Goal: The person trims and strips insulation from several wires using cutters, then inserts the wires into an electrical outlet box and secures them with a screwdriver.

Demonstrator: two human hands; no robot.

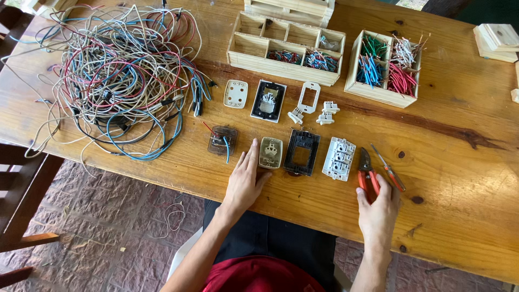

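My left hand (244,181) lies flat on the wooden table (459,135), fingers together, its tips beside a small beige socket insert (271,152). My right hand (378,208) rests at the table's near edge with its fingers on the red handles of a pair of pliers (367,174). A small red-handled screwdriver (389,168) lies just right of the pliers. Between the hands sit a black frame (301,152) and a white socket module (339,158). A clear brownish part with short wires (222,140) lies left of my left hand.
A big tangle of coloured wires (121,75) fills the table's left. Further back lie a white cover plate (235,93), a black-framed socket (268,100), a white frame (308,97), small white clips (326,112), and two wooden compartment boxes (285,47) (385,67) holding cut wires.
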